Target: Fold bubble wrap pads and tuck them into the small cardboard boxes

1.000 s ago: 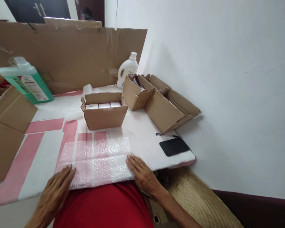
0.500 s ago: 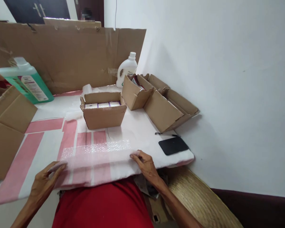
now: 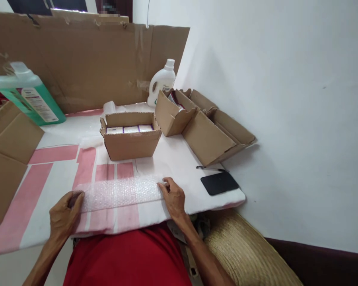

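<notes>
A clear strip of bubble wrap (image 3: 122,193) stretches crosswise over the near part of the cloth-covered table (image 3: 167,171). My left hand (image 3: 66,214) pinches its left end, and my right hand (image 3: 173,198) pinches its right end between thumb and fingers. Just beyond the strip stands a small open cardboard box (image 3: 130,145) with white, purple-edged packs (image 3: 131,129) inside. A black phone (image 3: 220,183) and a pen (image 3: 210,169) lie to the right of my right hand.
Further cardboard boxes (image 3: 209,137) stand at the right, near the white wall (image 3: 286,119). A white jug (image 3: 162,83) and a large green bottle (image 3: 38,99) stand before an upright cardboard panel (image 3: 101,63). Another box (image 3: 8,159) is at the left edge.
Both hands have moved slightly away from me, folding the strip's near part over toward its far part. The bubble wrap now looks flatter and narrower. The camera view has shifted slightly.
</notes>
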`<move>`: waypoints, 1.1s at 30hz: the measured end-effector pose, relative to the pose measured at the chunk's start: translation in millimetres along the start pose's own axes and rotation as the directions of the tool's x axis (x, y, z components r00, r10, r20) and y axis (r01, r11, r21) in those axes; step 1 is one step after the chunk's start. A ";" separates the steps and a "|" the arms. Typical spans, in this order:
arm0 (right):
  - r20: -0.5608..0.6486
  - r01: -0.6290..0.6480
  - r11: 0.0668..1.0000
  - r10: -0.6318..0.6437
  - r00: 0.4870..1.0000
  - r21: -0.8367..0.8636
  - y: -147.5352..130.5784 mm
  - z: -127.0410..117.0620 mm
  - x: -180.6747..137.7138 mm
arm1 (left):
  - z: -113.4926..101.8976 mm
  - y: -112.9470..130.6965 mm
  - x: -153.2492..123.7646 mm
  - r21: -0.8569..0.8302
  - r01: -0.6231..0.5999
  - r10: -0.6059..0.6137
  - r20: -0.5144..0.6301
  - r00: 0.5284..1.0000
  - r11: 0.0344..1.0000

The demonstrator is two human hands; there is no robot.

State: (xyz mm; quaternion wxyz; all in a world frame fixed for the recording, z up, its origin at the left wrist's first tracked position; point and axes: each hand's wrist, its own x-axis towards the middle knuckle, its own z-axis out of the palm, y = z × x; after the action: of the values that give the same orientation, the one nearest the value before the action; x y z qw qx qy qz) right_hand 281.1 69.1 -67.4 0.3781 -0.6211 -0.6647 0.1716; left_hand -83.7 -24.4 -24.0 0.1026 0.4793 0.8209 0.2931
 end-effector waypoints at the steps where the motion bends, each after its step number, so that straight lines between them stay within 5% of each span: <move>1: -0.035 0.016 1.000 -0.017 0.999 -0.021 -1.6 0.1 0.5 | -0.3 2.9 -2.2 0.019 -0.026 0.026 -0.043 0.999 0.999; 3: -0.135 0.071 0.994 -0.082 0.987 -0.081 -11.5 1.0 -0.9 | 2.5 12.0 -9.1 0.091 -0.105 0.122 -0.207 0.971 0.990; 6: -0.160 0.286 0.947 -0.307 0.938 -0.144 -44.4 9.8 -13.6 | 22.7 31.5 -25.5 0.245 -0.356 0.424 -0.335 0.842 0.902; 9: 0.145 0.562 0.827 -0.555 0.819 -0.011 -85.3 29.2 -34.2 | 58.8 45.0 -42.9 0.270 -0.689 0.727 -0.064 0.684 0.672; 11: 0.339 0.592 0.804 -0.573 0.746 0.056 -103.1 42.7 -44.1 | 79.7 44.3 -50.0 0.268 -0.773 0.789 0.067 0.610 0.575; 16: 0.498 0.569 0.822 -0.500 0.709 0.015 -90.9 54.3 -43.2 | 83.3 24.0 -47.1 0.336 -0.701 0.713 0.110 0.693 0.629; 22: 0.451 0.426 0.874 -0.291 0.843 -0.232 -35.2 28.5 -24.1 | 46.8 0.2 -39.2 0.343 -0.618 0.619 0.121 0.776 0.707; 25: 0.435 0.339 0.886 -0.182 0.882 -0.316 -17.4 11.0 -16.4 | 35.2 -17.0 -34.1 0.284 -0.622 0.615 0.125 0.779 0.730; 33: 0.465 0.382 0.866 -0.207 0.861 -0.322 -4.7 0.2 -5.1 | 10.8 -41.1 -9.3 0.250 -0.665 0.656 0.129 0.743 0.704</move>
State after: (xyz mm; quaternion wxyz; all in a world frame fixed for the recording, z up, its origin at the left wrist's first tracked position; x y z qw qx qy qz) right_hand 277.4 63.6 -65.8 0.1139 -0.5228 -0.8391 0.0976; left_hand -103.8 -43.3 -57.6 -0.0656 0.7552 0.6258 0.1838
